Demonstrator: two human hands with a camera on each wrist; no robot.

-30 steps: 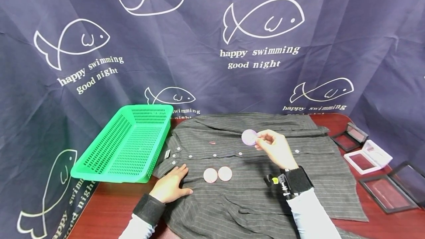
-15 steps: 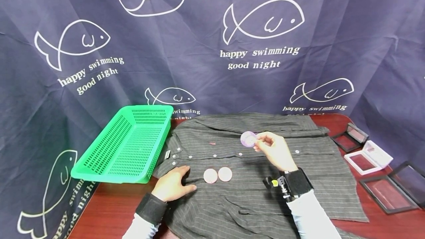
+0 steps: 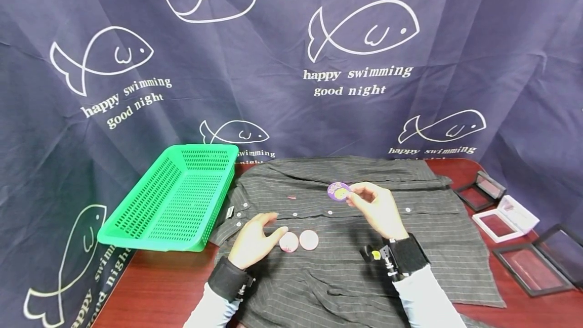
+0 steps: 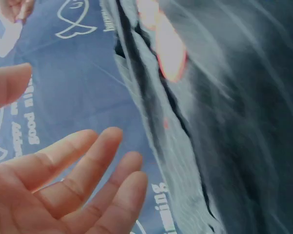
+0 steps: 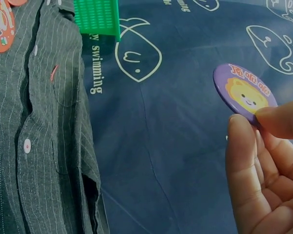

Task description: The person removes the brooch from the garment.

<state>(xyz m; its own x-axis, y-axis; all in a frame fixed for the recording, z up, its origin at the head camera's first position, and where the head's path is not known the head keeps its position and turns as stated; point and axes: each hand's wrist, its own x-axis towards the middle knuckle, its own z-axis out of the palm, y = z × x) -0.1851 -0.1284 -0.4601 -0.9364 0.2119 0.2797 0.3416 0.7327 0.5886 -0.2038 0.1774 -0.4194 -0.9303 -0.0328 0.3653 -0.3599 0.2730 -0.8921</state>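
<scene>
My right hand (image 3: 377,209) pinches a round purple badge (image 3: 337,191) by its edge, up over the shirt. In the right wrist view the badge face shows a yellow cartoon lion and lettering, with thumb and fingers at its lower rim. My left hand (image 3: 254,243) is held over the shirt with fingers spread and loosely bent, holding nothing. Its thumb tip comes close to the left one of two round, pale badges, the left badge (image 3: 289,242) and the right badge (image 3: 309,240). Both lie side by side on the dark striped shirt (image 3: 360,262), which is spread on the table.
A green basket (image 3: 176,245) stands at the left beside the collar. Along the right table edge (image 3: 546,313) lie a small black hinged case (image 3: 489,186), a white one (image 3: 519,216) and a larger black one (image 3: 530,267). A blue fish-print curtain (image 3: 273,65) hangs behind.
My left hand has lifted from the shirt by the collar and moved right toward the pale badges. My right hand has tilted the purple badge, so its printed face now shows in the head view.
</scene>
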